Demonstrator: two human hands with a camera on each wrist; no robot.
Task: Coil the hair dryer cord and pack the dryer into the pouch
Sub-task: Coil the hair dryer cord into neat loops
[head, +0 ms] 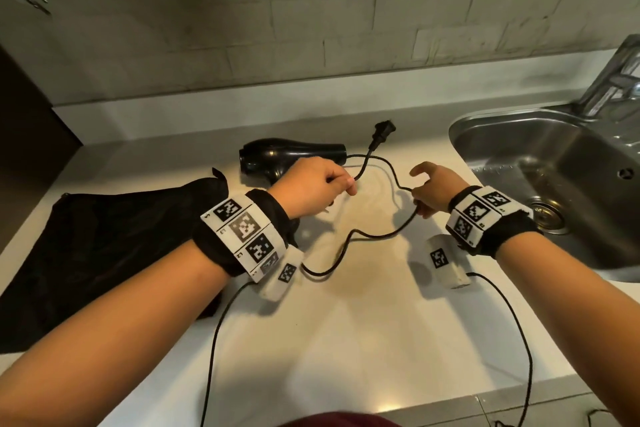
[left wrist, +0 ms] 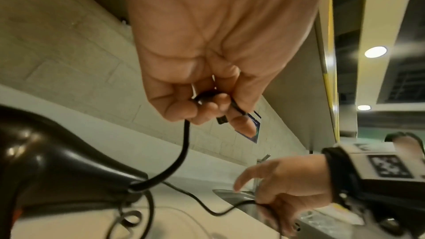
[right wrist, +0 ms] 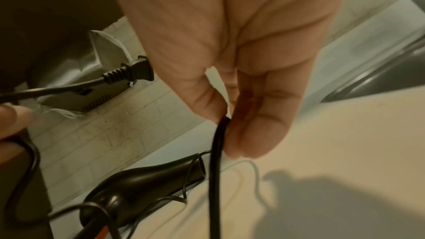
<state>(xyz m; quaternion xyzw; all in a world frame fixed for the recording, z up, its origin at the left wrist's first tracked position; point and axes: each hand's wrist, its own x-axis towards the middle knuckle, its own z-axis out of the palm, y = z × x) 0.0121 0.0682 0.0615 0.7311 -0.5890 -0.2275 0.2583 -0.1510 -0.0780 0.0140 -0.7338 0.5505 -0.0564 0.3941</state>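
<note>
A black hair dryer [head: 277,153] lies on its side on the white counter [head: 346,329], behind my hands. Its black cord [head: 377,235] runs in loose curves across the counter, and the plug [head: 382,130] sticks up behind the dryer. My left hand [head: 311,187] grips the cord a short way below the plug, fingers curled round it [left wrist: 202,104]. My right hand [head: 433,189] pinches the cord [right wrist: 217,144] further along, between thumb and fingers. The black pouch [head: 104,253] lies flat at the left, partly under my left forearm.
A steel sink [head: 554,163] with a tap [head: 616,80] is set into the counter at the right. A tiled wall [head: 311,28] rises behind. Thin black wires [head: 214,340] trail from both wrist cameras toward the counter's front edge.
</note>
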